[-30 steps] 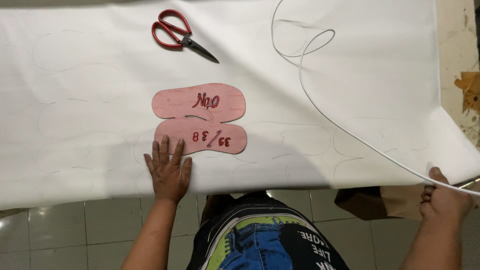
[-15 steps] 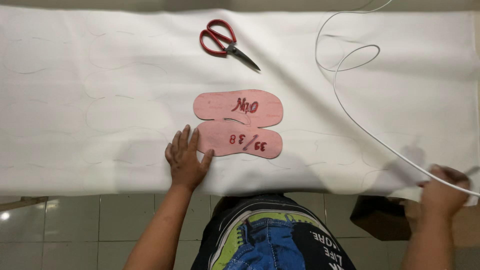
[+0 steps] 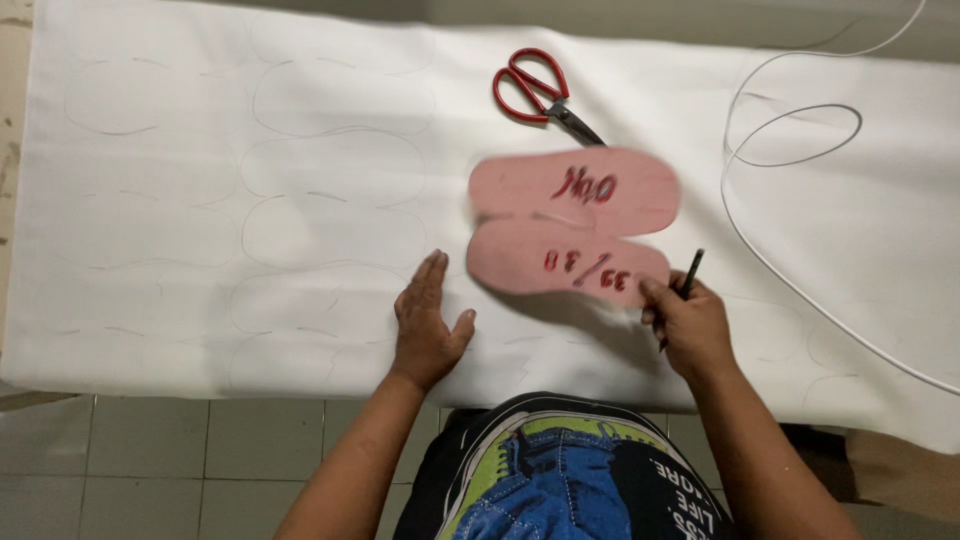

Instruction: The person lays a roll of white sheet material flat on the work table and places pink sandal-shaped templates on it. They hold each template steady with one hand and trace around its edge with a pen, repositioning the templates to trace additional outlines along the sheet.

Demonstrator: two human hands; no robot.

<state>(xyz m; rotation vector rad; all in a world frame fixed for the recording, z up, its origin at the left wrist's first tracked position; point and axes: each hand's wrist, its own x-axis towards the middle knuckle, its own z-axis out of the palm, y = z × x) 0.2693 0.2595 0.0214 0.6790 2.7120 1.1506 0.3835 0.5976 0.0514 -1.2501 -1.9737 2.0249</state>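
Fingers of right hand pinched on near edge of pink foam sole-shaped template pair, a dark pencil gripped in the same hand, template blurred and seemingly lifted just off white fabric sheet. Left hand flat and spread on the sheet, grasping nothing, just left of the template. Faint traced sole outlines across the sheet's left half; area under and right of the template mostly unmarked, so tracing judged partly done, cutting not begun. Red-handled scissors idle beyond the template; white cord looped at right.
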